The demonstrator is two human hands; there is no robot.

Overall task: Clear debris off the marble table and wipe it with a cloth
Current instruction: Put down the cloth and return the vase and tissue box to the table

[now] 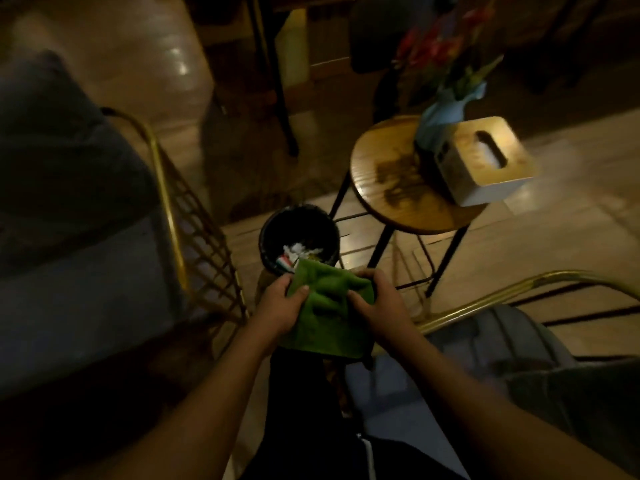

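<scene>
cloth [325, 306]: soft, light, limp, bunches easily | left hand [280, 306] pinches its left edge | right hand [377, 303] grips right edge, fingers curled | bin [273, 233] just beyond | best held at edges

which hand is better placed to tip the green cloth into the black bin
Probably the left hand: it grips the green cloth on the side nearest the black bin; the right hand holds the farther edge.

Counted were | left hand [280, 306] and right hand [381, 303]: 2 | green fabric cloth [325, 306]: 1 | round black waste bin [270, 233]: 1 | round wooden stool [381, 188]: 1 | white tissue box with wooden lid [485, 168]: 1 | pale-blue flower vase [440, 119]: 1 | gold wire-frame chairs [168, 202] [502, 336]: 2 — grey-cushioned
</scene>
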